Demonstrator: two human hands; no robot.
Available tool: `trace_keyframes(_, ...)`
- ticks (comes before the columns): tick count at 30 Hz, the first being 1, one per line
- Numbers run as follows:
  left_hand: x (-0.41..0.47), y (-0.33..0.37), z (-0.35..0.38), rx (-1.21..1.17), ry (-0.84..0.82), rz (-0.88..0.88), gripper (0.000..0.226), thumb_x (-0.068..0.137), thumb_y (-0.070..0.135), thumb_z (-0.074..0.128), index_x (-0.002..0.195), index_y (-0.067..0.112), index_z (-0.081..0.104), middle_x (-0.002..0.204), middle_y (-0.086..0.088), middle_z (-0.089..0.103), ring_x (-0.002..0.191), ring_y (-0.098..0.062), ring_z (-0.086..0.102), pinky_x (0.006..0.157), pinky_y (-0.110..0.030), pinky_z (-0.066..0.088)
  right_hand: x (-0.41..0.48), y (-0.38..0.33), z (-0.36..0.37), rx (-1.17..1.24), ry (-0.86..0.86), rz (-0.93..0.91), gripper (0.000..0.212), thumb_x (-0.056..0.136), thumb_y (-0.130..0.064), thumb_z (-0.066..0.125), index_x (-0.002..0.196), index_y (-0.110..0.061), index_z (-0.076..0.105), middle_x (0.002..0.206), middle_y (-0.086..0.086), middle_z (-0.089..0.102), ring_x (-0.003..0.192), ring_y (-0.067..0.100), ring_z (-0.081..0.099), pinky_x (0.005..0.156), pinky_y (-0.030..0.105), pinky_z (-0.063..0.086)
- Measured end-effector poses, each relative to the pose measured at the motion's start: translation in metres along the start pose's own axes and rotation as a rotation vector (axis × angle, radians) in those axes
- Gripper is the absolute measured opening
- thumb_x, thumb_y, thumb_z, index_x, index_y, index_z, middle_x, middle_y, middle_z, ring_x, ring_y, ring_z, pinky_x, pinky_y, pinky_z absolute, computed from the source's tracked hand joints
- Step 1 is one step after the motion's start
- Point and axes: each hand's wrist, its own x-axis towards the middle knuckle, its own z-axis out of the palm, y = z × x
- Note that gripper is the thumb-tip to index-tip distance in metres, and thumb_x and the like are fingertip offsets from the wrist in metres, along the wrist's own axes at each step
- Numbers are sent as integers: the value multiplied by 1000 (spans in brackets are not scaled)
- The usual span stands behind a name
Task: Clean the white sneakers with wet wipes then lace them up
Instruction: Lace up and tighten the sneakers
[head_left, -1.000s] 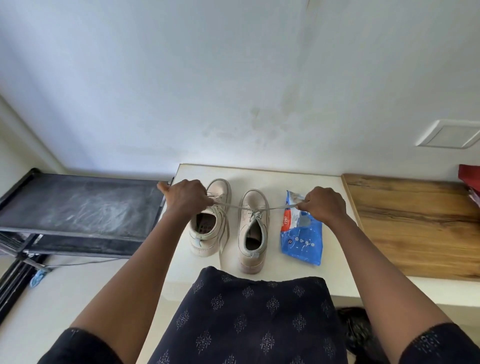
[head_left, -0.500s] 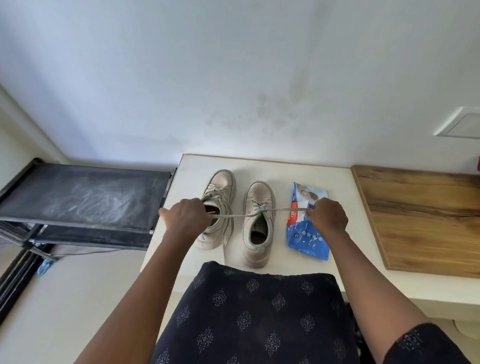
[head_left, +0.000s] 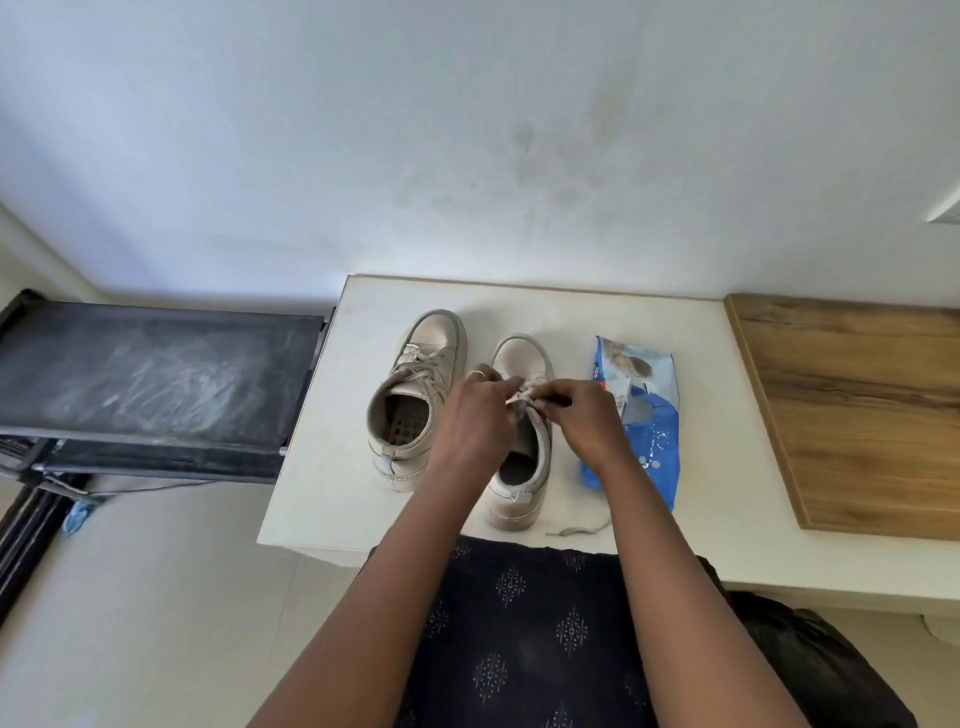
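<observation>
Two white sneakers stand side by side on the white tabletop (head_left: 322, 467), toes toward the wall. The left sneaker (head_left: 415, 395) is laced. Over the tongue of the right sneaker (head_left: 522, 467) my left hand (head_left: 480, 410) and my right hand (head_left: 584, 415) meet, each pinching part of its lace (head_left: 522, 397). A loose lace end (head_left: 579, 530) trails on the table by the shoe's heel. The blue pack of wet wipes (head_left: 649, 415) lies just right of the right sneaker.
A wooden board (head_left: 857, 415) covers the table's right part. A black rack (head_left: 150, 379) stands left of the table, lower down. The wall runs close behind the shoes. A dark bag (head_left: 810, 654) sits on the floor at the lower right.
Both hands came in from wide apart, where they held the lace taut, and now meet over the right sneaker's tongue. One lace end has dropped onto the table.
</observation>
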Motion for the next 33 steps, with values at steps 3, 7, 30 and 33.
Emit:
trace_keyframes(3,5,-9,6,-174,-102,-70,32,90,25,61,121,19,64,123,-2,64,114,-15,57,86,-15,35,1,1,0,-103,-36,-37,9,87,-6,60,85,-14,64,83,4,66,84,20,61,75,28,46)
trace_keyframes(7,7,-20,4,-227,-38,-125,23,83,26,70,102,14,74,97,-7,73,97,-18,65,80,-25,46,1,0,3,-309,-60,-129,16,89,3,47,89,-10,56,84,10,62,80,25,55,65,30,39)
trace_keyframes(30,2,-26,11,-39,-76,-38,21,96,17,46,107,10,61,105,-13,66,102,-29,53,78,-33,37,9,16,3,-153,-94,-29,13,93,-10,52,87,-15,62,82,4,64,77,16,52,60,20,31)
trace_keyframes(33,4,-22,14,-29,-117,-47,24,98,26,42,109,10,56,107,-14,64,105,-32,51,83,-35,32,10,14,-1,-37,-155,45,18,91,-27,57,74,-21,55,69,-6,56,74,15,52,68,29,37)
